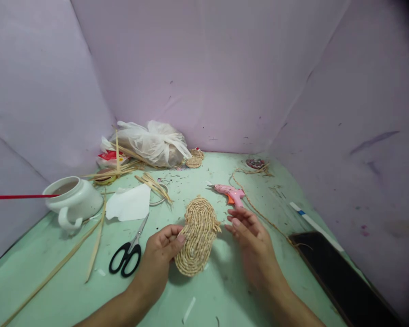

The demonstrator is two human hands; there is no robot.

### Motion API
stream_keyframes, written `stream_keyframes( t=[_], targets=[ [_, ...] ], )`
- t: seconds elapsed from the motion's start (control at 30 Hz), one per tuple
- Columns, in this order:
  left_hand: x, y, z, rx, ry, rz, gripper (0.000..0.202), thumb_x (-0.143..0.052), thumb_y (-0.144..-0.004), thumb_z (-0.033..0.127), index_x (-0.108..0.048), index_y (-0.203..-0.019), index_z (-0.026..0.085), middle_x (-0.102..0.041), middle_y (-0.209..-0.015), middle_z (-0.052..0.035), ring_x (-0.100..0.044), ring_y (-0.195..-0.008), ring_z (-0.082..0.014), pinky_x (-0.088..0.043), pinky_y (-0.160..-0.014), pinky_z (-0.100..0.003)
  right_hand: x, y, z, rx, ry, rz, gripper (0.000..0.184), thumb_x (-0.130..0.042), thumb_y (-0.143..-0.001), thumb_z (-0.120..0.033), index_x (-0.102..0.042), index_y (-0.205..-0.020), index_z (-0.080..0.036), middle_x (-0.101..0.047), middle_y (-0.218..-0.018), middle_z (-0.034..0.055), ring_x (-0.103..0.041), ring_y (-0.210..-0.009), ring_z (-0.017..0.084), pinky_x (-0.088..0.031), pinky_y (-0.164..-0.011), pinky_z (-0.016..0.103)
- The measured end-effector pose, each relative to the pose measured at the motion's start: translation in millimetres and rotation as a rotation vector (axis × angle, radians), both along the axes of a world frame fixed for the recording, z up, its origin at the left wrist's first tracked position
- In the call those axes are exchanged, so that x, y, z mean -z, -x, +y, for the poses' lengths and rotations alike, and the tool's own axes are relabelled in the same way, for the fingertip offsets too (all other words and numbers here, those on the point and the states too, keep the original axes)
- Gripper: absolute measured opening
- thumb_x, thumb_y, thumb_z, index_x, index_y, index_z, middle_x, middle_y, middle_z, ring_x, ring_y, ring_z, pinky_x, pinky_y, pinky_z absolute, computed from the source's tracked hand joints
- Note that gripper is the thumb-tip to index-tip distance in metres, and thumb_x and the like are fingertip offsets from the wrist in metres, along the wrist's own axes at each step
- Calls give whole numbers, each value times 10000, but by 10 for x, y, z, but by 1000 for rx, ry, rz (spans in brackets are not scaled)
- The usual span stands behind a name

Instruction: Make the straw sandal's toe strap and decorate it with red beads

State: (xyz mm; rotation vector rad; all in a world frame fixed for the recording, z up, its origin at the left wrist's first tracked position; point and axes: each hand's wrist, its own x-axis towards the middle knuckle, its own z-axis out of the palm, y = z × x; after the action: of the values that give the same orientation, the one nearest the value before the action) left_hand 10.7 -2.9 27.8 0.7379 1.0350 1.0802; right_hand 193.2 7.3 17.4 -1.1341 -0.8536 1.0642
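A woven straw sole [198, 238], coiled from braided fibre into an oval shape, is held just above the table. My left hand [163, 254] pinches its left edge between thumb and fingers. On the other side, my right hand [254, 240] is apart from the sole, its fingers spread and slightly curled with nothing in them. A short frayed end sticks out at the sole's right edge. Beyond my right hand lies a pink glue gun [230, 192], nozzle toward the left. Black-handled scissors [129, 254] rest left of my left hand.
A white mug [73, 204] stands at the left, near white paper [128, 203] and straw strips [94, 250]. A plastic bag [153, 143] and a smaller woven piece [195, 159] lie at the back. A braided cord [259, 211] reaches a dark phone-like slab [337, 277] at right.
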Motion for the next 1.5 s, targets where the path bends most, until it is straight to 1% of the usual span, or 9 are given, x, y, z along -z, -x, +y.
stream_keyframes(
  t=[0.13,0.27,0.4,0.6,0.77,1.0,1.1,1.27,1.5],
  targets=[
    [76,27,-11,16,-42,45,234,-691,-717,306,-654,-876,139,-686,-754,-46,-588,-667,-132,-452,-649,-230,42,53,6,-233,45,104,455,-669,-712,-389,-510,-1101,-216,-567,-1126,111,-540,-1052,244,-479,-813,379],
    [137,22,-14,74,-74,74,255,-659,-750,323,-642,-928,141,-693,-826,-71,-608,-726,-161,-460,-700,-264,43,98,-37,-393,45,1,573,-715,-671,-350,-479,-1176,-220,-542,-1200,113,-560,-1036,250,-472,-837,393],
    [148,4,-7,103,-64,109,273,-666,-734,357,-639,-897,139,-688,-791,-68,-602,-710,-165,-461,-686,-265,50,111,-40,-416,86,-27,502,-713,-676,-325,-520,-1125,-210,-626,-1072,94,-614,-913,239,-501,-760,379],
    [85,17,16,120,-29,161,262,-706,-665,357,-609,-759,133,-641,-681,-40,-566,-640,-139,-448,-609,-235,79,142,-27,-411,171,199,451,-781,-594,-279,-568,-984,-202,-689,-865,50,-646,-777,207,-506,-716,342],
    [-5,97,63,-78,-149,404,342,-720,-624,345,-535,-854,171,-582,-756,-10,-549,-640,-134,-451,-560,-229,50,179,-59,-445,277,265,533,-831,-494,-212,-581,-965,-205,-652,-677,-18,-613,-613,162,-485,-621,304],
    [6,142,112,-4,-186,549,278,-666,-680,327,-492,-845,188,-460,-493,83,-441,-443,-83,-358,-422,-182,-13,231,-149,-576,307,233,558,-832,-492,-236,-600,-997,-189,-629,-621,-23,-604,-598,158,-476,-642,328],
    [-18,123,128,-59,-185,580,209,-657,-663,302,-512,-743,173,-460,-471,80,-438,-414,-72,-362,-399,-176,0,215,-145,-523,333,235,549,-827,-514,-262,-596,-1004,-175,-603,-552,-39,-588,-560,145,-457,-598,298],
    [-51,64,136,-106,-148,520,194,-607,-674,324,-497,-717,170,-559,-462,44,-517,-379,-102,-423,-386,-204,11,203,-104,-272,329,191,334,-808,-545,-303,-610,-770,-155,-618,-608,-23,-562,-568,104,-434,-572,230],
    [-2,101,137,-70,-259,680,208,-573,-724,351,-517,-813,171,-570,-554,19,-541,-443,-130,-437,-401,-238,-42,199,-108,-322,277,120,401,-746,-594,-273,-584,-948,-180,-680,-799,31,-627,-765,176,-478,-706,299]
  ],
)
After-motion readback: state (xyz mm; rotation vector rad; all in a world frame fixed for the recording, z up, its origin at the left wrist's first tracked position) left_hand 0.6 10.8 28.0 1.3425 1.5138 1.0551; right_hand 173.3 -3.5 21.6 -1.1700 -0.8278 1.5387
